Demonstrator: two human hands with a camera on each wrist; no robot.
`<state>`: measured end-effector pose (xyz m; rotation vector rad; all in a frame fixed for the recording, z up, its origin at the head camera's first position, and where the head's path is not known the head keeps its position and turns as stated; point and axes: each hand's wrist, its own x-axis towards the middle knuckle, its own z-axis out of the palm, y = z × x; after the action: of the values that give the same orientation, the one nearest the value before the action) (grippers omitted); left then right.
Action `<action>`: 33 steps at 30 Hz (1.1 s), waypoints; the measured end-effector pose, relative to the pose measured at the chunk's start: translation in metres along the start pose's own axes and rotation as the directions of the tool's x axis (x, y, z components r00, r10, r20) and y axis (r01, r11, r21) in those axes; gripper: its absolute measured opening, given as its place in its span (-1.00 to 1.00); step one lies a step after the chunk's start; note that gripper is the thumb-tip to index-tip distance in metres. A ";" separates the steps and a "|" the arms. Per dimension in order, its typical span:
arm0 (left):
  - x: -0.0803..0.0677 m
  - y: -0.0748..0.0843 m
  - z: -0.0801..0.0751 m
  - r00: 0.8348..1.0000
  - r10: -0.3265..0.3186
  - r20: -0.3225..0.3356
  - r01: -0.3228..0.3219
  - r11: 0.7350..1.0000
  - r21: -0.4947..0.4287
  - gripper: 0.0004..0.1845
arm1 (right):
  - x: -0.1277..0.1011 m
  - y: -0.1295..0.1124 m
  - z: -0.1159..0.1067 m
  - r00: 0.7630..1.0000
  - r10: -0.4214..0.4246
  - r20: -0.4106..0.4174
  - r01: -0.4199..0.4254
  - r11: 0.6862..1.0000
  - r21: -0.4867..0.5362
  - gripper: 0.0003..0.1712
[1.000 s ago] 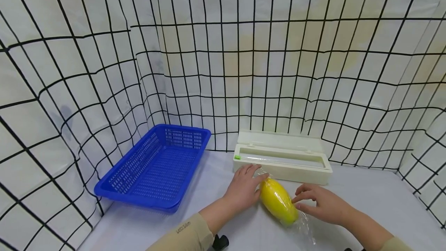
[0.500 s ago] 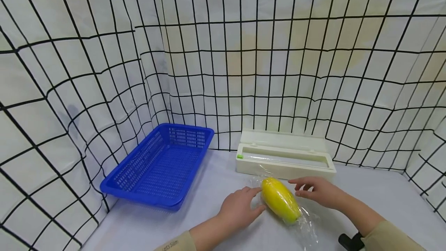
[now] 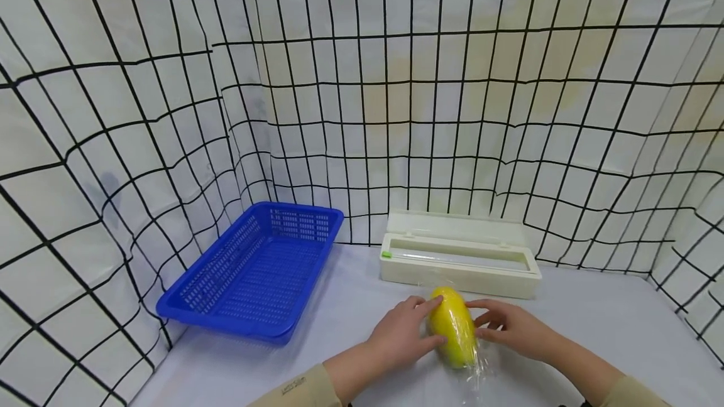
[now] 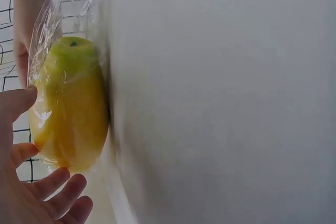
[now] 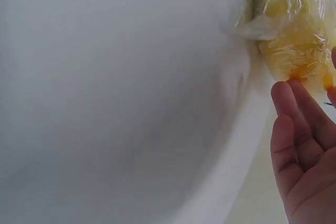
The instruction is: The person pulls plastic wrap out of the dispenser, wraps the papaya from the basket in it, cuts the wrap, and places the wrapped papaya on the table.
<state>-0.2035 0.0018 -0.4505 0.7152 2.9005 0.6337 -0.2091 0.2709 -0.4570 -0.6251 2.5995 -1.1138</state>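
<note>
A yellow mango-like fruit [image 3: 452,326] wrapped in clear cling film lies on the white table, in front of the cream film dispenser box [image 3: 458,255]. My left hand [image 3: 406,330] touches its left side with relaxed fingers. My right hand [image 3: 506,326] touches its right side, fingers spread and straight. In the left wrist view the fruit [image 4: 69,106] shows a green end under the film, with my left fingers [image 4: 50,184] at its edge. The right wrist view shows crinkled film over the fruit [image 5: 296,30] and my right fingers [image 5: 296,124] just beside it.
A blue perforated plastic basket [image 3: 254,269] sits at the left of the table. Grid-patterned cloth walls close in the left, back and right. A loose tail of film [image 3: 477,372] trails from the fruit toward me.
Both hands have closed in on the fruit's two sides. The fruit has turned more upright in the view and the film lies tighter around it.
</note>
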 end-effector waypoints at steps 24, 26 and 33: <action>0.007 -0.008 -0.005 0.998 0.038 0.056 -0.038 0.999 -0.003 -0.23 | -0.018 -0.010 0.017 0.999 0.037 -0.025 -0.039 0.996 -0.084 -0.29; 0.005 -0.009 -0.008 0.998 0.045 0.050 -0.046 0.999 0.013 -0.25 | -0.020 -0.010 0.016 0.999 0.025 -0.043 -0.031 0.989 -0.147 -0.31; -0.009 -0.014 -0.019 0.880 0.469 0.068 -0.472 0.851 0.230 -0.63 | -0.030 -0.010 0.016 0.956 -0.294 -0.005 0.238 0.784 -0.573 -0.38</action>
<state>-0.2048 -0.0210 -0.4389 1.4866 2.8243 0.3035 -0.1734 0.2691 -0.4586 -1.1181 3.0029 -0.3978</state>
